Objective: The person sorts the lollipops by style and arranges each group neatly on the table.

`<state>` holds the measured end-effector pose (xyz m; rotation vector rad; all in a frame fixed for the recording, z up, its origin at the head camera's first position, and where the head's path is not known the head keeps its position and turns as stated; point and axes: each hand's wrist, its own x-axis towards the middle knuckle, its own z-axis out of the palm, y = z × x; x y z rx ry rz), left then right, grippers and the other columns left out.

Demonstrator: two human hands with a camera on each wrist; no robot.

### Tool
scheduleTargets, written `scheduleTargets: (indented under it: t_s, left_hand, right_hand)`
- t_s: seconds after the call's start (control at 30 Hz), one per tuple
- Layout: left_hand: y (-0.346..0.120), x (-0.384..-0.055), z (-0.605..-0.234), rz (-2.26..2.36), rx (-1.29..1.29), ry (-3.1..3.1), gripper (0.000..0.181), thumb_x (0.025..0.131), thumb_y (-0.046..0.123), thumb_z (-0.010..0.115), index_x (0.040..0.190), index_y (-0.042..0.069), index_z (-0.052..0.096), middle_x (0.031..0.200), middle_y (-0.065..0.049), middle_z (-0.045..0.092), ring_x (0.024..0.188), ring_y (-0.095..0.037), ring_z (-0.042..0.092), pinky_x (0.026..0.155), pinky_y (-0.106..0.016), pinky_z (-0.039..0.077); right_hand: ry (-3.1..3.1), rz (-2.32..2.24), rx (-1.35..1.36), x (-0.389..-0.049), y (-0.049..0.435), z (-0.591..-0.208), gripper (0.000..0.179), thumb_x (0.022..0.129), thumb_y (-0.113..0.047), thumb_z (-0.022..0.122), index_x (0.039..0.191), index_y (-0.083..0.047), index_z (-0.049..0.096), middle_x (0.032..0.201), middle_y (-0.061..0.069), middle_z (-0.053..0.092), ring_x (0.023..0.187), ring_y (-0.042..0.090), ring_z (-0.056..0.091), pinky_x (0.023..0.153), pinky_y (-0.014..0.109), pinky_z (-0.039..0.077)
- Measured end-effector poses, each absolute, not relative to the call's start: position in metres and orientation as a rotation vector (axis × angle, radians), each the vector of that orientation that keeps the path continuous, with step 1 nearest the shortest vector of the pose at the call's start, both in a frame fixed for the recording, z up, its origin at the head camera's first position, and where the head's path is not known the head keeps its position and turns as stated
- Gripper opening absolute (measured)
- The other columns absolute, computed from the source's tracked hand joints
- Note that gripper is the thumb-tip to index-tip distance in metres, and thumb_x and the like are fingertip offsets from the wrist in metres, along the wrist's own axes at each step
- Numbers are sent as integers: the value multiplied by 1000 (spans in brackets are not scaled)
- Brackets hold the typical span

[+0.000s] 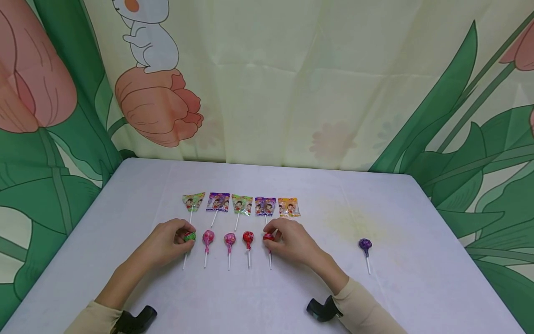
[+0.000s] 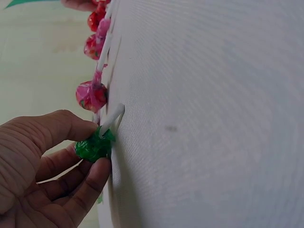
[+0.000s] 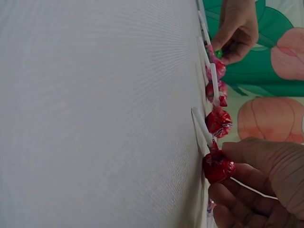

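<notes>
My left hand [image 1: 172,241] pinches a green-wrapped lollipop [image 2: 94,146] between thumb and fingers at the left end of the front row. A red-wrapped lollipop [image 3: 218,166] at the row's right end is pinched by my right hand [image 1: 289,239]. Both sticks point toward me, low over the white table. Between the hands lie two pink lollipops [image 1: 208,237] [image 1: 230,239] and another red lollipop [image 1: 248,238], sticks also toward me. Behind them is a row of several flat-packed lollipops [image 1: 242,204] in green, purple and orange wrappers, one stick partly covered by my right hand.
A purple lollipop [image 1: 365,244] lies apart on the right side of the white-covered table [image 1: 267,301]. A cloth backdrop [image 1: 267,83] printed with tulips and a white animal hangs behind the table's far edge. Black wrist mounts [image 1: 323,309] sit at both sleeves.
</notes>
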<state>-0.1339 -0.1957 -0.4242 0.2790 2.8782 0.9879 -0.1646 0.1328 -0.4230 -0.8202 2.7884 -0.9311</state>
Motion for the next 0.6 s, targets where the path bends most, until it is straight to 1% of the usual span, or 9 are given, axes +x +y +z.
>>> scheduleTargets:
  t_s: [0.3,0.47,0.6]
  left_hand:
    - [-196,-133,-425,991,286,2880,25,84,5,79,106,0,69,92,-3,63,81,-16,56,67,-25,54]
    - [-196,-134,-425,992,285,2877,24,84,5,80,106,0,69,92,-3,63,80,-16,56,67,-24,54]
    - [-197,-135,-425,994,293,2878,25,84,6,80,106,0,69,92,-3,63,80,-16,55,66,-24,53]
  right_hand:
    - [2836,-949,-783,-162,136,-421,19,89,-18,79,105,-10,74,99,-2,72,82,13,66,73,28,53]
    - [2868,-959,-782,-160,141,-420,18,88,-18,79,104,-10,74,98,-2,72,83,15,66,73,29,53]
    - [2859,-959,-728,-158,145,-418,19,88,-17,79,106,-11,74,100,-2,73,84,14,65,74,29,53]
